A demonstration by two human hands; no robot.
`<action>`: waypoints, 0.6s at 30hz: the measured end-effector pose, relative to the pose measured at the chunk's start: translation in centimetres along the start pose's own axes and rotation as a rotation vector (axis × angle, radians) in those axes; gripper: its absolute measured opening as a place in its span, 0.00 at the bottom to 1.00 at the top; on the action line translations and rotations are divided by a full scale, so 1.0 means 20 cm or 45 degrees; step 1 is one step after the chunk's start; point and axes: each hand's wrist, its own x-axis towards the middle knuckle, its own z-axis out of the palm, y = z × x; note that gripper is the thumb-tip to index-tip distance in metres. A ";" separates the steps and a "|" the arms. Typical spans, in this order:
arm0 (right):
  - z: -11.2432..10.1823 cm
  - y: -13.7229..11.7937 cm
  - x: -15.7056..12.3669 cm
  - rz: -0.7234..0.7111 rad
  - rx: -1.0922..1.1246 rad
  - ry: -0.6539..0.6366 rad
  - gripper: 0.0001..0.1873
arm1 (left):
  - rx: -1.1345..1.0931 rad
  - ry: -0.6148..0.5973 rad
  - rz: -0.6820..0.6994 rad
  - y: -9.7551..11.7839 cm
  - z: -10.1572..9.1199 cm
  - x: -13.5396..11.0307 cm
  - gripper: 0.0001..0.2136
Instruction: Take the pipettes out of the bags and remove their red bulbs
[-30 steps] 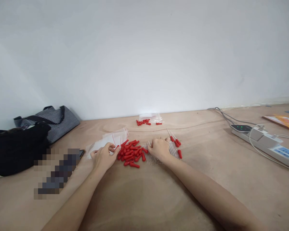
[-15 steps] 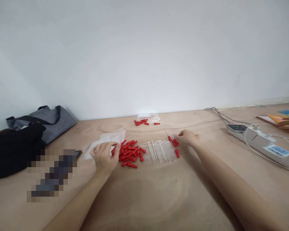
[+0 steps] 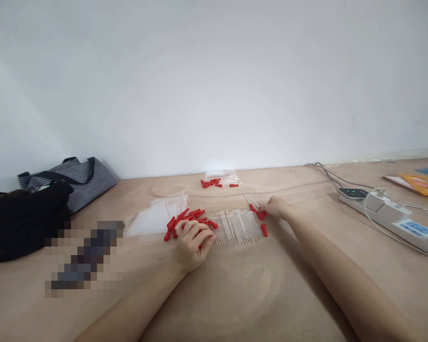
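My left hand (image 3: 194, 244) is curled over the near side of a pile of red rubber dropper bulbs (image 3: 198, 213). Its fingers are bent but apart, and a bit of red shows by the thumb; the palm hides the rest. To the right of the pile lies a row of clear dropper tubes (image 3: 237, 227). My right hand (image 3: 276, 207) is beyond the row's far right corner, its fingertips closed at the red end of a dropper (image 3: 264, 214). Other droppers with red bulbs (image 3: 252, 207) lie beside it. A single red bulb (image 3: 264, 230) rests at the row's right end.
Clear zip bags (image 3: 153, 218) lie left of the pile. More red bulbs (image 3: 210, 182) and a bag (image 3: 221, 175) sit near the wall. A power strip (image 3: 406, 223) with cables is at right, a striped bag (image 3: 89, 183) and black bag (image 3: 28, 218) at left.
My left hand has moved right, from the pile's left side onto its near side. My right fingertips have come down to the droppers. The other person's hand at far right has left view.
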 end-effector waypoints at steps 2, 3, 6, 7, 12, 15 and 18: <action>-0.03 -0.01 -0.03 -0.018 0.100 -0.084 0.13 | 0.004 -0.024 -0.016 -0.01 0.00 0.00 0.07; -0.03 -0.03 -0.06 -0.040 0.162 -0.115 0.13 | 0.002 -0.043 -0.027 -0.01 0.01 0.00 0.06; 0.00 -0.10 -0.18 -0.132 0.322 -0.141 0.18 | -0.012 -0.103 -0.057 -0.01 0.02 -0.01 0.05; 0.03 -0.13 -0.23 -0.163 0.362 -0.138 0.19 | -0.016 -0.116 -0.069 0.00 0.02 0.00 0.05; 0.16 -0.29 -0.50 -0.335 0.621 -0.042 0.18 | -0.056 -0.103 -0.156 0.07 0.05 0.02 0.11; 0.19 -0.34 -0.60 -0.342 0.633 -0.058 0.16 | -0.086 -0.045 -0.179 0.12 0.08 0.02 0.13; 0.20 -0.35 -0.64 -0.403 0.589 -0.043 0.16 | -0.091 -0.003 -0.174 0.14 0.09 0.02 0.09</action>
